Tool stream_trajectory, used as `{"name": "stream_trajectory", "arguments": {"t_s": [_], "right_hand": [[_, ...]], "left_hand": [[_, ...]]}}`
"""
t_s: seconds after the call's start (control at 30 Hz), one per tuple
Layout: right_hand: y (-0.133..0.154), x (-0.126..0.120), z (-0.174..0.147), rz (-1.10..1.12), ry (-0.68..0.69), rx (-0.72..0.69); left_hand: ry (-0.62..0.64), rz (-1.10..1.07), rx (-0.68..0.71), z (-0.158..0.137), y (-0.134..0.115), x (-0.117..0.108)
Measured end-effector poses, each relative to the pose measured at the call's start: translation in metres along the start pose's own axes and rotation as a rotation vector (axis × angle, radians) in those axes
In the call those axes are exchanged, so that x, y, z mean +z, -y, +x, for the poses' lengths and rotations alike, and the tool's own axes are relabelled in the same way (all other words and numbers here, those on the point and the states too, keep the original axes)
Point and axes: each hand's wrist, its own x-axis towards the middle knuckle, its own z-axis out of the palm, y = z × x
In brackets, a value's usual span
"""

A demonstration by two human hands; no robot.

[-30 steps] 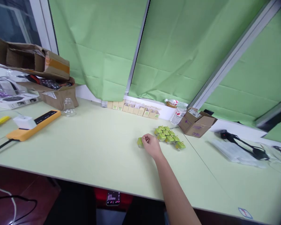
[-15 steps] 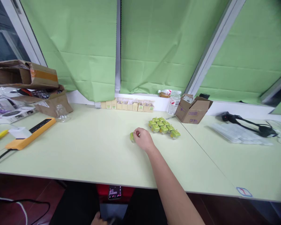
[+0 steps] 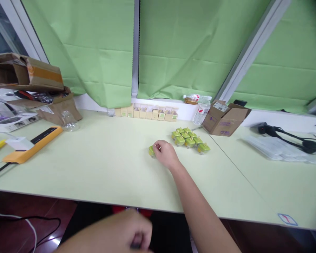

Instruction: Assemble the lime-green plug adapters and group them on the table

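Observation:
My right hand (image 3: 165, 153) is closed in a pinch at the loop on top of a small green-lidded clear container (image 3: 151, 151), which stands on the table. Behind and to the right of that hand sit several matching green-lidded containers (image 3: 189, 141) in a tight group, each with a pale yellow loop on its lid. Low in the view, in front of the table edge and above my lap, my left hand (image 3: 133, 228) is curled and blurred. A dark bit shows within its fingers, too unclear to name.
Small open cardboard boxes (image 3: 149, 113) line the back wall. An open carton (image 3: 223, 120) and plastic bottles (image 3: 201, 114) stand at back right, near a black headset (image 3: 292, 137) and clear bags (image 3: 272, 147). Leftward lie an orange power strip (image 3: 28, 149) and a clear jar (image 3: 70, 123).
My left hand has risen from my lap toward the table edge, hiding the phone. The right hand keeps its pinch at the container. The view has shifted slightly.

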Motion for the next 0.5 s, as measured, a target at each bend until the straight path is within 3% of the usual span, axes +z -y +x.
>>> {"name": "stream_trajectory", "arguments": {"t_s": [0.1,0.17,0.23,0.33,0.5], "right_hand": [[0.004,0.003,0.01,0.076,0.104,-0.017],[0.004,0.006,0.023,0.111,0.196,-0.05],[0.001,0.011,0.037,0.115,0.236,-0.101],[-0.009,0.024,0.051,0.201,0.179,-0.11],[-0.024,0.038,0.046,0.403,0.087,-0.018]], "left_hand": [[-0.449,0.026,0.063,0.035,-0.025,-0.081],[-0.702,0.135,0.139,0.071,-0.021,-0.131],[-0.76,0.188,0.184,0.105,0.0,-0.163],[-0.713,0.102,0.221,0.137,0.042,-0.171],[-0.755,0.02,0.272,0.138,0.08,-0.147]]}}
